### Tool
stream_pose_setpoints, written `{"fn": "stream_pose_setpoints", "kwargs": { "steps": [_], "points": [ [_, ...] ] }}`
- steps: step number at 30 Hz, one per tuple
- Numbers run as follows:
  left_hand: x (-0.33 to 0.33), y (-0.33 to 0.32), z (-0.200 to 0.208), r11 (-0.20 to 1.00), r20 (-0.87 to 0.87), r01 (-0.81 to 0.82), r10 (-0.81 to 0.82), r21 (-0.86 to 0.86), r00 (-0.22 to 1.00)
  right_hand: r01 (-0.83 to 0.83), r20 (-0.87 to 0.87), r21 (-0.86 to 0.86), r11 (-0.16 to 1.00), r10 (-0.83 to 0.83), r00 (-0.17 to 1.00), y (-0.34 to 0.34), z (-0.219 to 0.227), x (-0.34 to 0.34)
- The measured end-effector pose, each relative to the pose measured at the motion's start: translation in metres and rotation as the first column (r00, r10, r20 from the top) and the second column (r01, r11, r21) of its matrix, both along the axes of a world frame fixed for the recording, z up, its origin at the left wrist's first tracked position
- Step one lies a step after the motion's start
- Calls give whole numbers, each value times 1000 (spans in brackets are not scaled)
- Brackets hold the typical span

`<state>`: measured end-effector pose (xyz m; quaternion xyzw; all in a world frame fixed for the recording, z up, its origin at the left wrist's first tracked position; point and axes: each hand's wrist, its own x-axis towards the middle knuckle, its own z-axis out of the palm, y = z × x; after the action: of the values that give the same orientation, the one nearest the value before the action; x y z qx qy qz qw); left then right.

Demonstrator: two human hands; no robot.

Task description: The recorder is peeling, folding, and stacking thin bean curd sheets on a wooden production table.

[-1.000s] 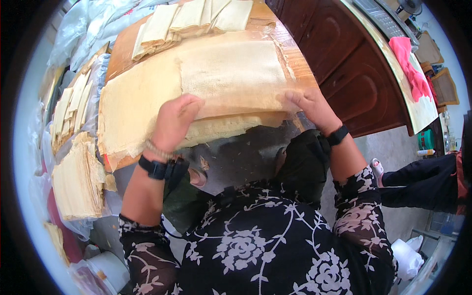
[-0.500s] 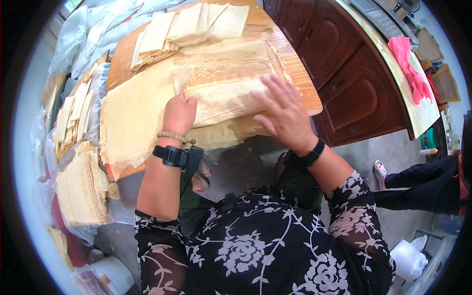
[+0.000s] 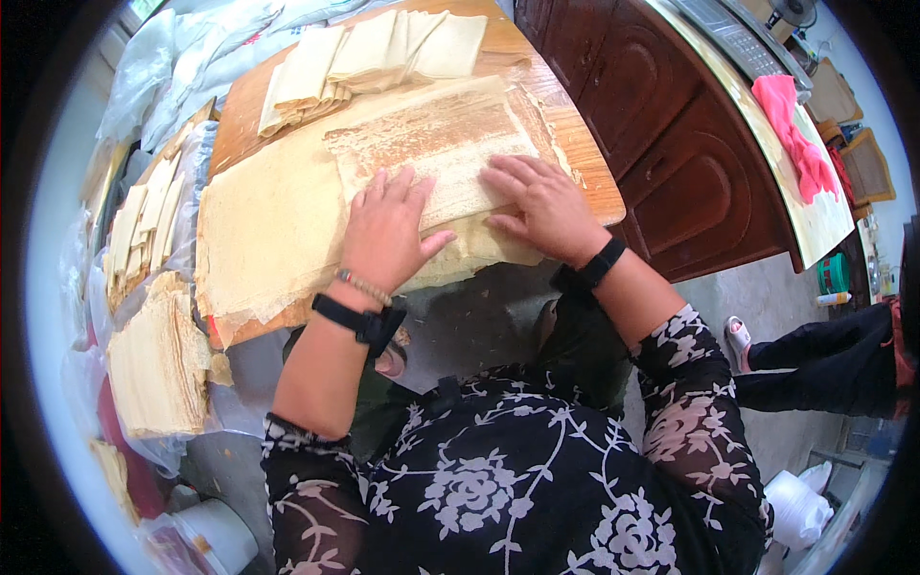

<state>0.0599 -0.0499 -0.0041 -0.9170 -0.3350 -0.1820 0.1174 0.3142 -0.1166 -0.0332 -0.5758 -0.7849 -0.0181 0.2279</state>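
Note:
A thin, brown-speckled cream sheet (image 3: 431, 129), which looks like tofu skin, lies on a broad layer of similar yellowish sheets (image 3: 259, 220) on the wooden table. My left hand (image 3: 388, 225) rests palm down on its near left part, fingers stretched and thumb out to the right. Flat on the near right part is my right hand (image 3: 546, 201), its fingers spread. Neither hand grips anything. Under and in front of my hands, the near edge of the sheets reaches the table's edge. Folded cream sheets (image 3: 374, 57) lie in an overlapping row at the far side.
Bare wood of the table (image 3: 589, 177) shows at the right. More sheets are stacked in a pile (image 3: 158, 364) at the left, over clear plastic. Dark wooden cabinets (image 3: 690, 163) stand at the right, with a pink cloth (image 3: 793, 134) on the counter. Another person's leg (image 3: 815, 350) shows at right.
My left hand has let go of the sheet's left edge and now lies open on it. My right hand has come down onto the sheet. The sheet's left edge now lies flat.

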Motion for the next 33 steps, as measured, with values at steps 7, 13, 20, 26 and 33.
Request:
{"fn": "stream_pose_setpoints", "kwargs": {
  "steps": [7, 13, 20, 26, 33],
  "points": [
    [-13, 29, 19, 964, -126, -13, -21, -265, 992, -114, -86, 5, 993, 114, 990, 16, 22, 32],
    [-73, 19, 51, 714, 35, 158, -183, -682, 982, -317, -830, -410, 855, -207, 517, -12, 24, 52],
    [-87, 31, 7, 280, 409, 303, 513, -911, 755, -85, -815, -484, 871, -414, 406, 11, 1, 34],
    [-56, 18, -24, 776, 241, -319, 509, -544, 826, 480, -157, -455, 750, -598, 786, 13, 12, 11],
    [-39, 5, -7, 774, 60, -555, 597, -305, 800, 34, 1, 114, 993, -35, 999, -4, 2, -35]
  ]
}}
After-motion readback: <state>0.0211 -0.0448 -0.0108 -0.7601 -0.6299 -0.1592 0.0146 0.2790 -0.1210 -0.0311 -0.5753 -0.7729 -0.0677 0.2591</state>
